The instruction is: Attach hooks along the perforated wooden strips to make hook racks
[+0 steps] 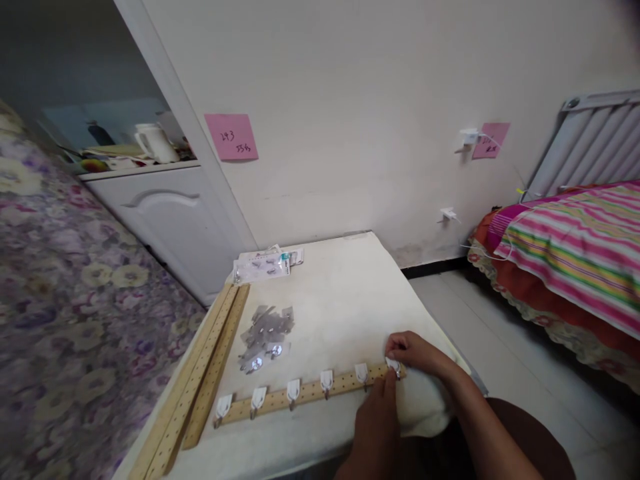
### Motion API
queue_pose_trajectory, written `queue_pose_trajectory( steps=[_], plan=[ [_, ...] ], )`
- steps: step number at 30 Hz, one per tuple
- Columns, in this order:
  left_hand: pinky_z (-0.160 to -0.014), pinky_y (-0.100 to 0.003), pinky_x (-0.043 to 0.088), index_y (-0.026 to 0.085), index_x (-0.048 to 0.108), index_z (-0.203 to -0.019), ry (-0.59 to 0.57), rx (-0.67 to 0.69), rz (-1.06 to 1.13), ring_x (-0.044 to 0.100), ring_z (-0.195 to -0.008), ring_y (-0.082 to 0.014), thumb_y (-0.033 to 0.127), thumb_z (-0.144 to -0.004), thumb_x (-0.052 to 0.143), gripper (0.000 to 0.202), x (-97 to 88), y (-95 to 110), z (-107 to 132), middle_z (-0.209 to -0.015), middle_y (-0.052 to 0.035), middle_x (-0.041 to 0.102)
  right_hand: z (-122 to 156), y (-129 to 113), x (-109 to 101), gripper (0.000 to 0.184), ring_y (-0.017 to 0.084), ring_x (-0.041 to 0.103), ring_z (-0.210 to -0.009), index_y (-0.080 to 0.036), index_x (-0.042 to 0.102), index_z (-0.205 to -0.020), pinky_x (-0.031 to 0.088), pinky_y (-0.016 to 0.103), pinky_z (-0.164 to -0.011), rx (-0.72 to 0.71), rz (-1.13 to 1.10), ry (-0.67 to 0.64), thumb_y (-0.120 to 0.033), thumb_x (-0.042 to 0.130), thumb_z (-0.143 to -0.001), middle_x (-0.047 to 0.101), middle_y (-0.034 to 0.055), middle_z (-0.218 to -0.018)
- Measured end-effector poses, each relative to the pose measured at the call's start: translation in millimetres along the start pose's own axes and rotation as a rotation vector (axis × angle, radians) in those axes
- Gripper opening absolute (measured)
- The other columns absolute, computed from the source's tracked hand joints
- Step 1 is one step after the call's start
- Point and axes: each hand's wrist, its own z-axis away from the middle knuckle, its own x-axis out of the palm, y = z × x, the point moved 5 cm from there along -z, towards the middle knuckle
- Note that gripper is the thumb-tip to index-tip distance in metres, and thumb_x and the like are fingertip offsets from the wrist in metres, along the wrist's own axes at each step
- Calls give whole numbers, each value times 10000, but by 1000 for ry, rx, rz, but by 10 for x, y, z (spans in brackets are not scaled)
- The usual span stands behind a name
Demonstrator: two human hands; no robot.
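Note:
A wooden pegboard strip [280, 400] lies across the near part of a white-covered table [345, 293], with several white adhesive hooks [293, 389] stuck along it. My right hand [413, 352] pinches the hook [393, 365] at the strip's right end, fingers closed on it. My left hand [377, 417] presses on the strip just below that end, with its fingers pointing toward the same hook. A pile of loose clear hooks [267, 337] lies behind the strip.
Two longer pegboard strips [207, 380] lie along the table's left edge. Hook packets [265, 265] sit at the far side. A flowered bed is at the left, a white cabinet [165, 220] behind, a striped bed [575, 260] and a radiator [590, 140] at the right.

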Motion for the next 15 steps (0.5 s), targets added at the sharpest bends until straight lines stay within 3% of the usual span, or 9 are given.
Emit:
queue_pose_trajectory(
  steps=[7,15],
  plan=[
    [-927,-388,417,144,253,-1387,-15,0,-62,501,-1125,-258,16,-724,327,680,13,21,1,-1309,-163,463,97,-59,-18,123,117,504,-623,-142,623,-750,388,208,-559,-24,10,-23,-209,531,-703,601,3,-682],
    [-959,-380,390,116,253,-1384,-80,-3,-102,462,-1165,-259,62,-754,353,640,-20,60,7,-1341,-167,428,122,-4,-16,178,117,529,-637,-152,617,-813,398,210,-574,-10,-39,-58,-136,566,-642,606,-4,-712]
  ],
)
